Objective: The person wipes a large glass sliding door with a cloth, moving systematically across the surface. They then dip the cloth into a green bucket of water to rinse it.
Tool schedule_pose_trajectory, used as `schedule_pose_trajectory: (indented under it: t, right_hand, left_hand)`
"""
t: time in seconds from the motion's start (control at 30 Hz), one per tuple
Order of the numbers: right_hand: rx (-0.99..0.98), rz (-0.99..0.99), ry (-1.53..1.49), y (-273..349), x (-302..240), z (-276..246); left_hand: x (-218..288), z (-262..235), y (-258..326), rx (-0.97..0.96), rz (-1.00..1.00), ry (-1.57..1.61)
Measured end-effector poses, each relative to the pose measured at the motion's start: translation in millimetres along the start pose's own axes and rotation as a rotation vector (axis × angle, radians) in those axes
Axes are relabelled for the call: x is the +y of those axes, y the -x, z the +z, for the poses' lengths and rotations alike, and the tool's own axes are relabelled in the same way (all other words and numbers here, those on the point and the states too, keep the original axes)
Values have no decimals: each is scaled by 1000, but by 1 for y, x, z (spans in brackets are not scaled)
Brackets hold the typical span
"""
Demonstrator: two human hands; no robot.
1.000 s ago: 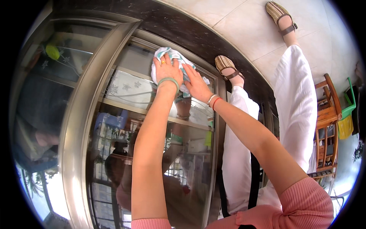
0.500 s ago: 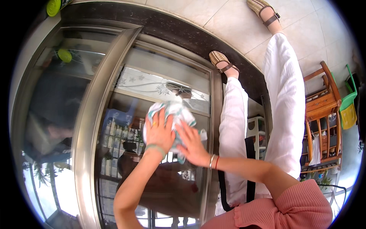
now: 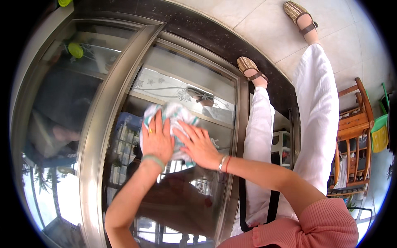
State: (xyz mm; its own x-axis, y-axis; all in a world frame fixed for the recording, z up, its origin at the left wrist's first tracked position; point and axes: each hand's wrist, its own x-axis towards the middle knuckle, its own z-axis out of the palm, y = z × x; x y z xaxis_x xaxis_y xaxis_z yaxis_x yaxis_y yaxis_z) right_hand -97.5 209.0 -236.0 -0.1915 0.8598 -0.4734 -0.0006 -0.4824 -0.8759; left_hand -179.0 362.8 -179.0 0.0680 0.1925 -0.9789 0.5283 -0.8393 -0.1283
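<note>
A white cloth with green-blue stripes (image 3: 178, 113) lies bunched against the glass pane of a metal-framed sliding door (image 3: 182, 60). My left hand (image 3: 158, 138) presses flat on the cloth's left part, fingers stretched out and pointing away from me. Over its right part rests my right hand (image 3: 202, 145), fingers extended and slightly apart, angled up and left. Neither hand wraps round the cloth; both hold it to the glass by pressing. The palms hide the middle of the cloth, and its edges are a little blurred.
A wide metal upright (image 3: 93, 144) separates this pane from another glass pane (image 3: 62, 95) on the left. A dark stone sill (image 3: 186, 27) borders the tiled floor (image 3: 264, 25). At the right stand a wooden chair (image 3: 353, 124) and a green and yellow plastic item (image 3: 379, 134).
Both my hands and the cloth have moved left across the glass, the left hand farther than the right. The whole view has shifted slightly, with the door frame and chair appearing farther right.
</note>
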Motion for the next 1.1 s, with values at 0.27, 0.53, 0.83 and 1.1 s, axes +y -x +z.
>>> schedule_pose_trajectory:
  t: [0.27,0.53,0.83,1.1]
  right_hand:
    - [136,35,107,-135,92,-4]
    - [67,42,218,-211,163,-17]
    - [-29,194,41,-180,219,-34]
    - [81,360,-35,-58,271,-23]
  left_hand:
    - [-37,18,-164,191,-133,-94]
    - [-34,25,-253,280,-246,-114]
    - [22,41,-293,209,-210,-135]
    - [139,80,-274,81,-9,-59]
